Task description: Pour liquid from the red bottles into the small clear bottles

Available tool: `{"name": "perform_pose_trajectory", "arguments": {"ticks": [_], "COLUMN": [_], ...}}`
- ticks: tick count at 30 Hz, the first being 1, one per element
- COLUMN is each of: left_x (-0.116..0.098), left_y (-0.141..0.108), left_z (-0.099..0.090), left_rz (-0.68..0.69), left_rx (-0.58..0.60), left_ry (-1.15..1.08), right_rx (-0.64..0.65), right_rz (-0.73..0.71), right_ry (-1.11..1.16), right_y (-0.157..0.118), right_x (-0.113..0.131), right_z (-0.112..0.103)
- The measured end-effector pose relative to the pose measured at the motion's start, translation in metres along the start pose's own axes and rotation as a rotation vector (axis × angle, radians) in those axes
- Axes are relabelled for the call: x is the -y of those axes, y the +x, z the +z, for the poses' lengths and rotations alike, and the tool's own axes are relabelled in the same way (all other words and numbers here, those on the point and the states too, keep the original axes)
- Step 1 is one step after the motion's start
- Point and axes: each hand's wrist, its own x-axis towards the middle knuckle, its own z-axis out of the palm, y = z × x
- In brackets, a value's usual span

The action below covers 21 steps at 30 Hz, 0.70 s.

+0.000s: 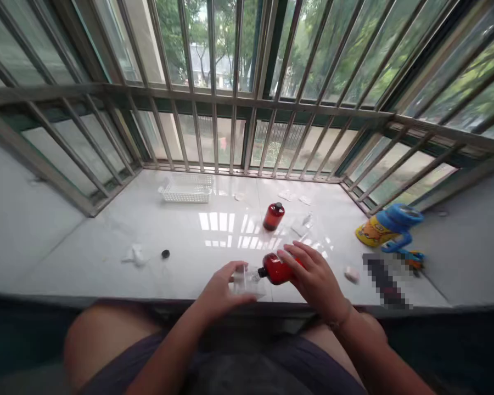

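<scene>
My right hand (313, 274) is wrapped round a red bottle (277, 269), tipped on its side with its black neck pointing left. The neck is at the mouth of a clear container (247, 282), which my left hand (224, 288) holds between thumb and fingers near the front edge of the white ledge. Whether liquid is flowing is too small to tell. A second red bottle (274, 216) with a black top stands upright behind. A round black cap (165, 254) lies to the left of my hands.
At the back left sits a white basket (187, 192). Crumpled clear plastic (136, 255) lies left, and more plastic (302, 225) right of centre. On the right stands a blue and yellow flask (385, 226). Metal bars (247, 101) line the window behind.
</scene>
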Motion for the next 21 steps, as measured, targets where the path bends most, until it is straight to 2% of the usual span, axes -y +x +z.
{"name": "perform_pose_trajectory", "arguments": {"ticks": [21], "left_x": [-0.0054], "left_y": [0.0005], "left_z": [0.0000], "left_rz": [-0.008], "left_rx": [-0.026], "left_ry": [0.026], "right_rx": [0.019], "right_rz": [0.006], "right_ry": [-0.009], "right_y": [-0.0010], "right_x": [-0.0049], "right_z": [-0.0036]}}
